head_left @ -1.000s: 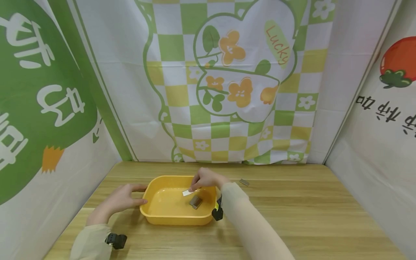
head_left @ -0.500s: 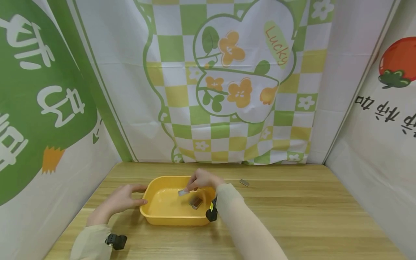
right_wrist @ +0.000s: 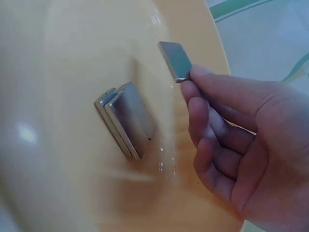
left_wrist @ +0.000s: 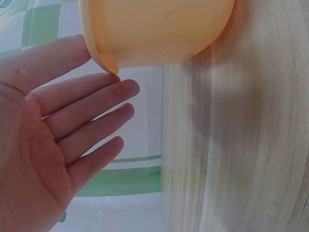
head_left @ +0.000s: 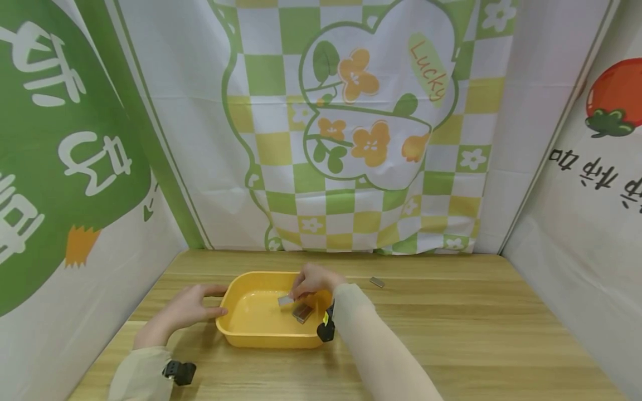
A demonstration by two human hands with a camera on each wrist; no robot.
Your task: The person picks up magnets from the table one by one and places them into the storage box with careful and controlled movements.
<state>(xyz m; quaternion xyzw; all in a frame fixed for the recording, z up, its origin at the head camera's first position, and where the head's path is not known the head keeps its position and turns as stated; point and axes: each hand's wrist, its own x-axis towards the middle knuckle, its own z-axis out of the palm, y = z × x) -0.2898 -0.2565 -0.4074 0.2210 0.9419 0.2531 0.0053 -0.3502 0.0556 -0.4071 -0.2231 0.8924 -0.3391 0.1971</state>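
Observation:
A yellow plastic tub point(head_left: 271, 338) stands on the wooden table. Thumb and index finger of my left hand point(head_left: 183, 308) touch the tub's left rim; in the left wrist view the fingers point(left_wrist: 94, 104) are straight and spread. Over the inside of the tub, my right hand point(head_left: 312, 280) pinches a flat silver metal block point(right_wrist: 175, 60) by one end between thumb and fingertips. Below and left of it in the right wrist view, a stack of similar silver metal blocks point(right_wrist: 128, 121) lies on the tub floor, the pieces flat against each other.
Another small silver metal block point(head_left: 377, 282) lies on the table point(head_left: 451, 323) behind and right of the tub. A printed curtain point(head_left: 361, 223) hangs along the table's back edge, with more printed cloth at both sides.
My right hand shifts slightly left, then a little lower and back right inside the tub, still pinching the metal block, which tilts a bit. My left hand stays at the rim.

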